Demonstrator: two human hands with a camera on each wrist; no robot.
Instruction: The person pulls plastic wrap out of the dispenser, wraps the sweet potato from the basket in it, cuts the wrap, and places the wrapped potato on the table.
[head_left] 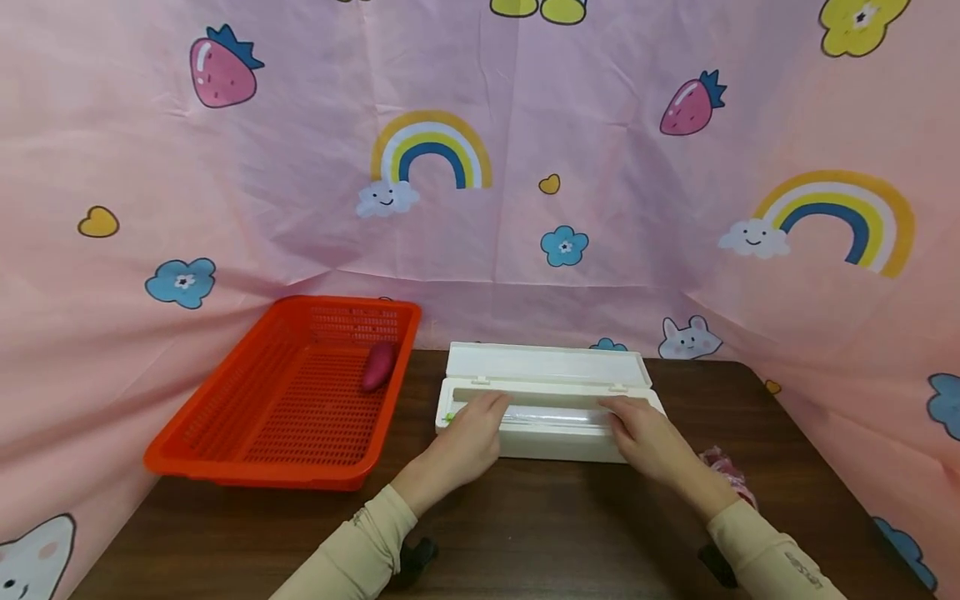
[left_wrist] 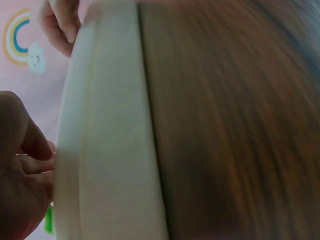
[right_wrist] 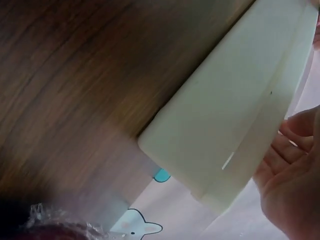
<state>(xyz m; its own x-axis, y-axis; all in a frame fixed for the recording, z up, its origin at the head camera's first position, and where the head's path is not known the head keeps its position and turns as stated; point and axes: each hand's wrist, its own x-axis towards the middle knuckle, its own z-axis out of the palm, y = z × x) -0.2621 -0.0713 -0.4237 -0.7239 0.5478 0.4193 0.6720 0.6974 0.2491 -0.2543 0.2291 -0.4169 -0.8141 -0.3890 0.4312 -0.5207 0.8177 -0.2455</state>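
Note:
A long white cling film dispenser (head_left: 562,446) lies on the table with its lid (head_left: 547,363) tipped back. Inside it is a shiny roll of clear cling film (head_left: 555,416). My left hand (head_left: 474,433) is over the left part of the dispenser, thumb and fingers bent together at the film. Over the right part, my right hand (head_left: 647,433) pinches in the same way, with its fingertips inside the front rim. Both wrist views show the thumbs close against the fingers behind the dispenser's wall, which hides the fingertips. A small green piece (left_wrist: 48,220) shows by the left hand.
To the left stands an orange-red plastic basket (head_left: 360,471) with a purple sweet potato (head_left: 379,365) in it. A reddish thing in clear wrap (head_left: 726,472) lies beside my right forearm. A patterned cloth (head_left: 495,233) hangs behind the dark wooden table (head_left: 540,525).

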